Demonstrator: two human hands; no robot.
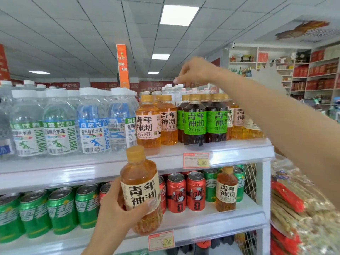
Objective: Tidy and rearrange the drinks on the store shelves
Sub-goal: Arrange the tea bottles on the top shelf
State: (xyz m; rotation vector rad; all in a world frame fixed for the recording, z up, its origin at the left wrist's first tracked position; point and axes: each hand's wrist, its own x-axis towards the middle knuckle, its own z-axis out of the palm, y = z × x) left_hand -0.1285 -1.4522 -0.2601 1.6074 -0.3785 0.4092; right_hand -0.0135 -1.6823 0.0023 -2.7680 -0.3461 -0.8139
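My left hand (114, 216) grips an amber tea bottle (139, 181) with a cream label and tan cap, held upright in front of the top shelf's edge (92, 168). My right hand (195, 70) reaches over the top shelf, fingers bunched and pointing down just above the white caps (179, 85) at the back; whether it touches one is unclear. On the top shelf stand pink-label amber teas (147, 124) and green-label dark teas (195, 122). A matching cream-label tea bottle (226, 190) stands among cans on the lower shelf.
Clear water bottles (58, 122) fill the top shelf's left side. Green cans (60, 208) and red cans (176, 192) line the lower shelf (202, 227). Price tags (196, 160) hang on the shelf edges. Bagged goods (294, 208) hang at the right end.
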